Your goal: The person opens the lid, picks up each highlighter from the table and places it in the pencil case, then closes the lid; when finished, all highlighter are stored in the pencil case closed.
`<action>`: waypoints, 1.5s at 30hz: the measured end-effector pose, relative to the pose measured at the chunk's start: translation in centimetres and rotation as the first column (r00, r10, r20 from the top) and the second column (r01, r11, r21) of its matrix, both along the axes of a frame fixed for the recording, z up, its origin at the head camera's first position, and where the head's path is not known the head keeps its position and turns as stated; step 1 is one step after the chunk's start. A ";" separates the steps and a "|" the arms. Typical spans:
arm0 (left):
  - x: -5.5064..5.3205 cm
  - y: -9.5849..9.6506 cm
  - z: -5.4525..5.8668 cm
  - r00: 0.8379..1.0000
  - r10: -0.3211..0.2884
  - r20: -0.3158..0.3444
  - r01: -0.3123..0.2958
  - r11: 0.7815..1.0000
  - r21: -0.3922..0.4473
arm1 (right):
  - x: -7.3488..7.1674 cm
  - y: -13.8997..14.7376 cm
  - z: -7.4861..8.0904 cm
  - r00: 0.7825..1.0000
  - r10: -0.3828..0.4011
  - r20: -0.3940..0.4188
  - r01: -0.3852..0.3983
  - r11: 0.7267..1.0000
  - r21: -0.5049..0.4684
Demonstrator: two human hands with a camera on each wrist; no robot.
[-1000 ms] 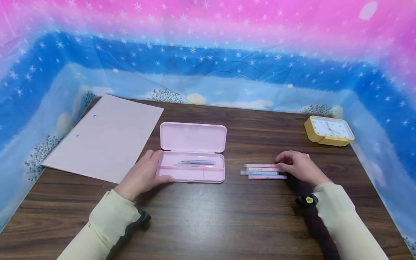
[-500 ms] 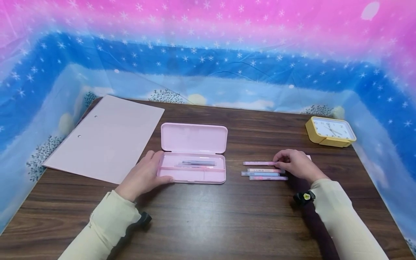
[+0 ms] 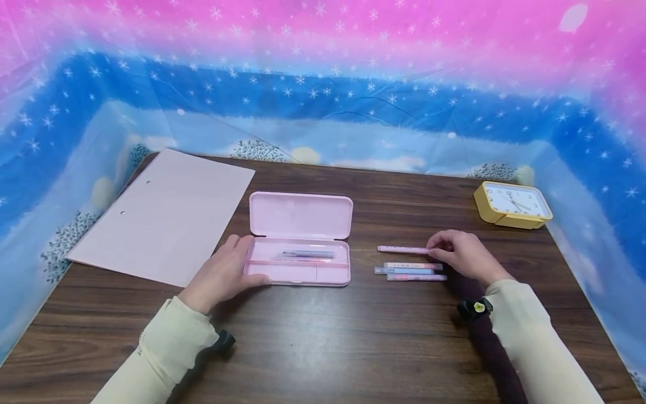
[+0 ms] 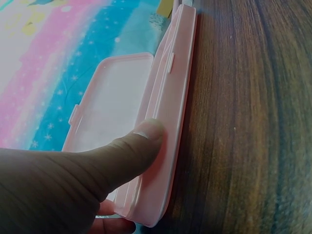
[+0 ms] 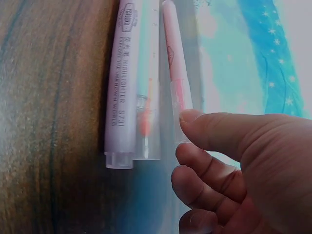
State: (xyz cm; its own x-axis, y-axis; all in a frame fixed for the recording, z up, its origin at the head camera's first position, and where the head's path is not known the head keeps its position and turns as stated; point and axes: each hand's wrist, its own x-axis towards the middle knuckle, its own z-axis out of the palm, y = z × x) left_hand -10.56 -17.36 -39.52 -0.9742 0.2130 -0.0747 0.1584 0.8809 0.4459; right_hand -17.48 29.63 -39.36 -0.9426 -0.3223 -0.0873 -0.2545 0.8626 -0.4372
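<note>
An open pink pencil case point(image 3: 300, 216) lies on the table with its lid laid back. A couple of slim pens point(image 3: 308, 254) rest in its long rear compartment. My left hand point(image 3: 222, 272) grips the case's left end, and the left wrist view shows the thumb point(image 4: 146, 134) against its front wall. Between thumb and fingertips, my right hand point(image 3: 466, 255) pinches the capped end of a pink highlighter point(image 3: 401, 249). Just in front of it several pens lie side by side; the nearest is a purple highlighter point(image 5: 123, 87) with printed lettering, its end point(image 3: 429, 278) pointing right.
A pale pink folder or board point(image 3: 171, 219) with two small holes lies at the left, close to the left hand. At the back right sits a yellow alarm clock point(image 3: 512, 202). A snowflake-patterned cloth point(image 3: 323, 95) hangs behind the wooden table point(image 3: 313, 342).
The pink highlighter has moved away from the other pens, toward the back of the table, in my right hand. My left hand keeps its place on the case.
</note>
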 end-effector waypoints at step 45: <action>0.0 -0.1 -0.3 1.000 -0.006 -0.021 0.006 1.000 -0.004 | 1.1 -15.1 2.9 0.979 0.155 -0.133 -0.174 0.974 -0.142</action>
